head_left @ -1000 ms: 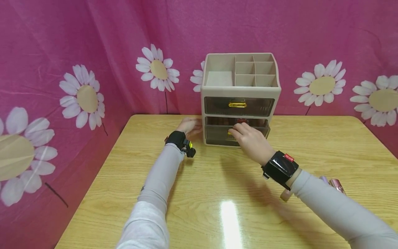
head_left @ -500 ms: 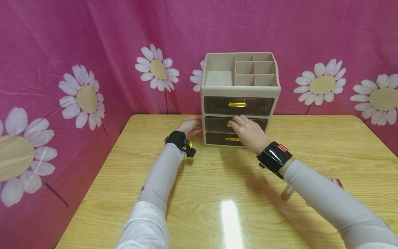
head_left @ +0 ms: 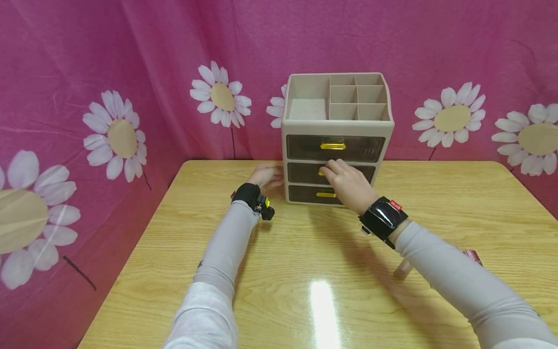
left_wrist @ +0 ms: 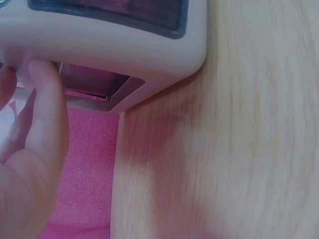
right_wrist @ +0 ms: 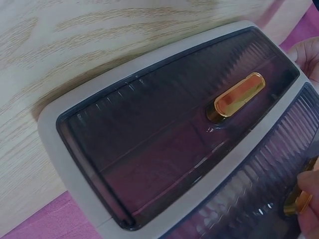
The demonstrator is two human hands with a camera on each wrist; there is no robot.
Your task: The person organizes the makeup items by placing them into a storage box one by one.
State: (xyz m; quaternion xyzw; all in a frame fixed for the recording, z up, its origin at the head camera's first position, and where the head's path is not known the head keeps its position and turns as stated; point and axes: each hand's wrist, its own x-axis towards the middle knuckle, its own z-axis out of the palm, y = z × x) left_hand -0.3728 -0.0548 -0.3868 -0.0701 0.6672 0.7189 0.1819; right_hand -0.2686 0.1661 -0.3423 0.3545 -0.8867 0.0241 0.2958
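A beige desktop organizer [head_left: 337, 125] with three smoky clear drawers stands at the back of the table. My right hand [head_left: 350, 186] is at the middle drawer [head_left: 303, 173], which sits flush in the frame. In the right wrist view, thumb and fingertip pinch its gold handle [right_wrist: 300, 203]. The bottom drawer [right_wrist: 164, 129] is closed, its gold handle [right_wrist: 239, 97] untouched; the top drawer [head_left: 301, 148] is closed too. My left hand [head_left: 266, 177] rests against the organizer's left side, fingers fairly straight beside a side opening [left_wrist: 94, 82].
Several open compartments [head_left: 343, 95] form the organizer's top. A pinkish tube-like item [head_left: 403, 269] and a shiny pink item [head_left: 472, 257] lie on the wooden table [head_left: 279, 271], partly behind the right forearm. A pink flowered cloth [head_left: 244, 29] hangs behind.
The middle drawer, pulled partly out with something red showing inside, has slid back into the organizer. My right hand moved inward with it; the left hand stayed put.
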